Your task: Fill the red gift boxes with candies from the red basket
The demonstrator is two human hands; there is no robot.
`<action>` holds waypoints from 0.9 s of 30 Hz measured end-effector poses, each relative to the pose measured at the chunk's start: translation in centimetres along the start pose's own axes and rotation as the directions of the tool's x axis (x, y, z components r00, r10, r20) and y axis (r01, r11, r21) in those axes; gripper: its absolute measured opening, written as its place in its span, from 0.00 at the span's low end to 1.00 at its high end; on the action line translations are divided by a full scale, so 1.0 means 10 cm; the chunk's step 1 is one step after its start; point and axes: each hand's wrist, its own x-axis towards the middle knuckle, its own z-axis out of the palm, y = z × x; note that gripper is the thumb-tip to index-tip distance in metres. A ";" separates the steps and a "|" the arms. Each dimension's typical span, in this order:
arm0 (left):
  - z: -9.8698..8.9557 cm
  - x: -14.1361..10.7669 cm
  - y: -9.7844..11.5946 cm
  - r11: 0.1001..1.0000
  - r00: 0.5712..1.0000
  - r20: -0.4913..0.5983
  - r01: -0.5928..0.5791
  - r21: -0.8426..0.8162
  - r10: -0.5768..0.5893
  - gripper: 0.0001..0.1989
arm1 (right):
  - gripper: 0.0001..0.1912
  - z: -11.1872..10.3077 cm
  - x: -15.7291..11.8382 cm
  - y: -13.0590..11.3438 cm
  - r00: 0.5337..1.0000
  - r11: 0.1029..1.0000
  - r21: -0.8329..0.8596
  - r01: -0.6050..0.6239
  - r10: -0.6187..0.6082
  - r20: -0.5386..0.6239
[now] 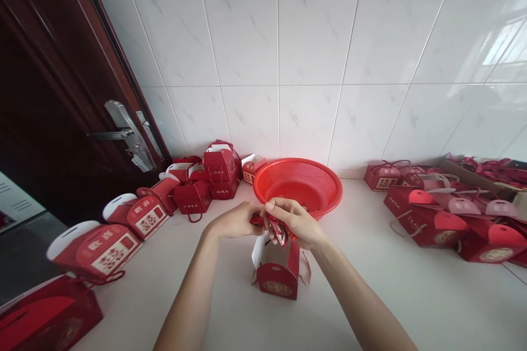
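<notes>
An open red gift box stands upright on the pale surface, a cord handle at its side. Above its opening, my right hand is closed on a small red wrapped packet. My left hand meets it from the left, fingers closed round something red, too hidden to name. Just behind both hands sits a red perforated basket; its bottom is partly hidden by my right hand.
Red gift boxes line the left side, with stacked ones near the tiled wall. More boxes stand at the right, before a carton of red packets. A dark door is at the left.
</notes>
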 end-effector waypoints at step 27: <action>-0.05 -0.13 0.07 0.957 0.974 0.012 0.218 0.190 -0.224 0.23 | 0.05 -0.20 -0.11 0.04 0.985 0.504 -0.853 -0.134 -0.024 -0.169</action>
